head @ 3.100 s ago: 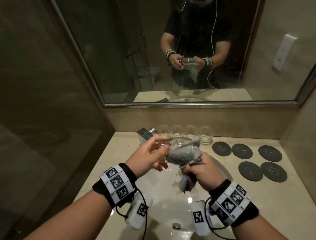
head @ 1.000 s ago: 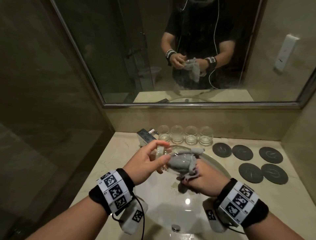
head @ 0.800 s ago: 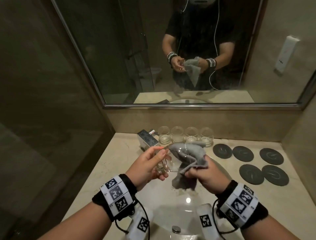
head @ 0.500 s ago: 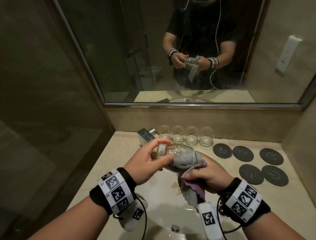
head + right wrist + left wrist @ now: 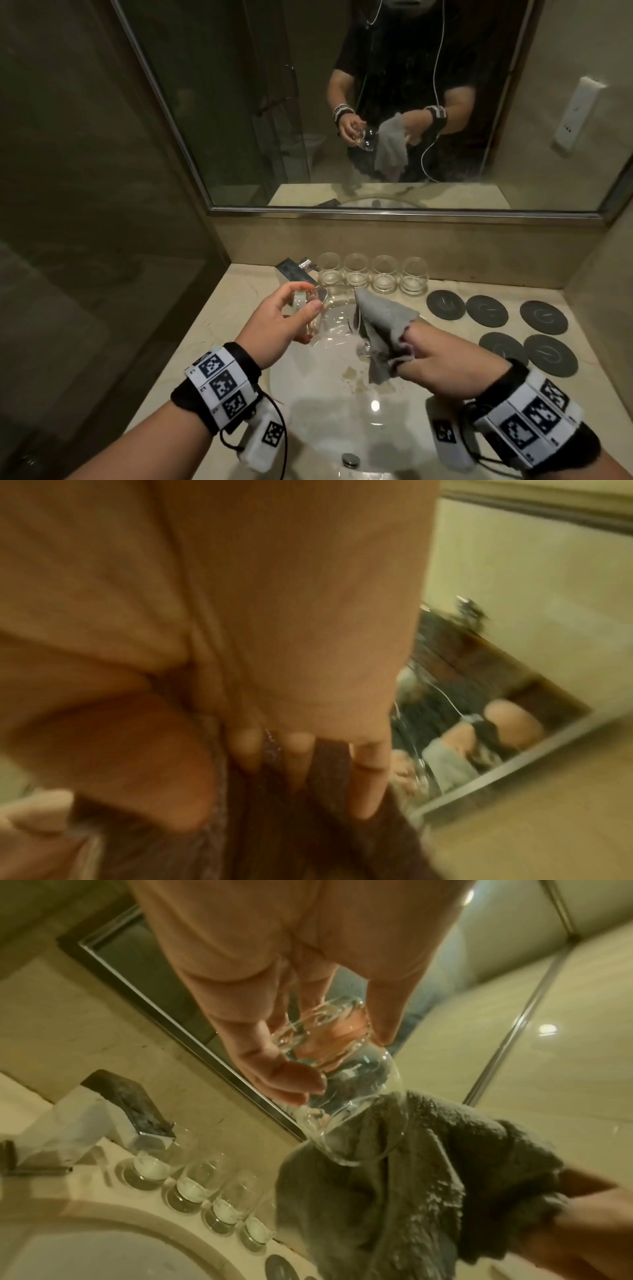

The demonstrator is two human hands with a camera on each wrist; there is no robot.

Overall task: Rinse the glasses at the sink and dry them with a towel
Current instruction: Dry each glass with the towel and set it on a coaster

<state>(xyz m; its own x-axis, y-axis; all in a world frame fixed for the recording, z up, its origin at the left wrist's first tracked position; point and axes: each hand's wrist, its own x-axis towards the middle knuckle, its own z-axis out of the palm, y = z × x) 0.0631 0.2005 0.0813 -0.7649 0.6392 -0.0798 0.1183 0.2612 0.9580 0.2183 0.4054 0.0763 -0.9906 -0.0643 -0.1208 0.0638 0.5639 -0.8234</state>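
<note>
My left hand (image 5: 291, 317) (image 5: 301, 1053) grips a clear round glass (image 5: 334, 320) (image 5: 352, 1096) by its thick base, holding it on its side over the sink with the mouth facing right. My right hand (image 5: 435, 363) (image 5: 301, 753) clutches a grey towel (image 5: 383, 325) (image 5: 394, 1191) (image 5: 308, 818), bunched between curled fingers and thumb. The towel hangs just outside the glass's rim, touching or nearly touching it. Several more clear glasses (image 5: 371, 274) (image 5: 192, 1191) stand in a row at the back of the counter.
A white oval sink (image 5: 308, 411) with a drain plug (image 5: 350, 459) lies below my hands. A chrome faucet (image 5: 294, 269) stands at the back left. Several dark round coasters (image 5: 496, 325) lie on the beige counter to the right. A mirror (image 5: 239, 102) covers the wall.
The towel was stuffed inside and wrapped over the glass; my right hand has now pulled it out to the right, leaving the glass bare in my left hand.
</note>
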